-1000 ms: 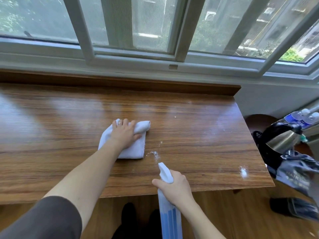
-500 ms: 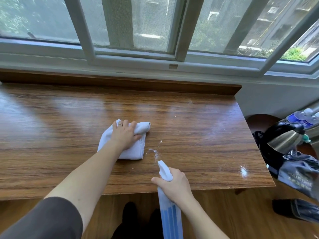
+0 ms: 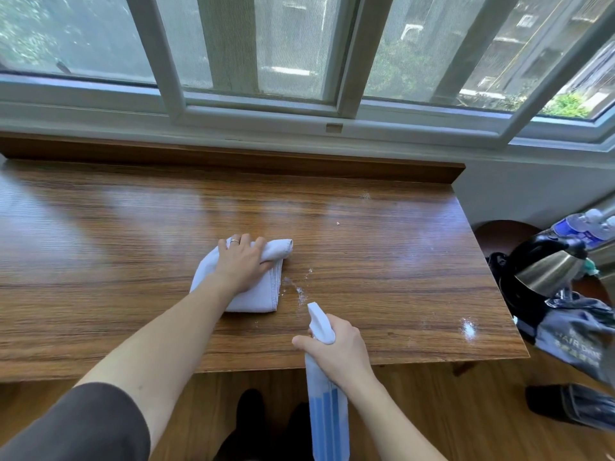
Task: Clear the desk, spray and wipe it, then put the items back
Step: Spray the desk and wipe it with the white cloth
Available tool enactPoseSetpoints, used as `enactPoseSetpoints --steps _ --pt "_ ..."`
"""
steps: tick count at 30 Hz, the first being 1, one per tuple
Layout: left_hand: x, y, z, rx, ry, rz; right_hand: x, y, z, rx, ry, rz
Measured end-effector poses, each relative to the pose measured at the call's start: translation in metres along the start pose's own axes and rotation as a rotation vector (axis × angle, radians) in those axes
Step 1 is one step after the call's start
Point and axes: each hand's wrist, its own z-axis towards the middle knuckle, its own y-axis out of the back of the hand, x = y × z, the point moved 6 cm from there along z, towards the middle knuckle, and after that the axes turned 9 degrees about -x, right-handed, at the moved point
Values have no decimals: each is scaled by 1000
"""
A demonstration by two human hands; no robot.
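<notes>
Head view: the glossy brown wood-grain tabletop (image 3: pixel 133 261) carries only a folded white cloth (image 3: pixel 256 297), lying near the middle, a little toward the near edge. The left hand (image 3: pixel 243 264) rests on it, fingers curled over its far fold. The right hand (image 3: pixel 339 351) grips a white-and-blue plastic spray bottle (image 3: pixel 324 387) over the near edge, nozzle aimed at the white droplets (image 3: pixel 298 289) just right of the cloth. More spray (image 3: pixel 468 327) sits near the right near corner. To wipe well, I judge the cloth should sweep rightward through both wet patches with flat, even pressure, overlapping strokes out to the edges.
</notes>
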Motion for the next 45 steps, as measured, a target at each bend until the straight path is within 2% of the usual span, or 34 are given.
enactPoseSetpoints --steps 5,10,12,26,37,45 --pt "-26 1 -26 -51 -75 -10 3 8 3 -10 -8 26" --pt "-60 12 -66 -275 -124 -16 11 12 10 -17 6 59" --pt "-66 13 -74 -314 -123 -7 17 12 12 -10 21 75" --pt "-67 9 -25 -186 -40 -15 50 46 39 -106 45 144" --pt "-84 1 -98 -387 -137 -27 45 53 38 -86 14 142" --pt "-77 9 -79 -301 -108 -18 37 49 34 -51 40 124"
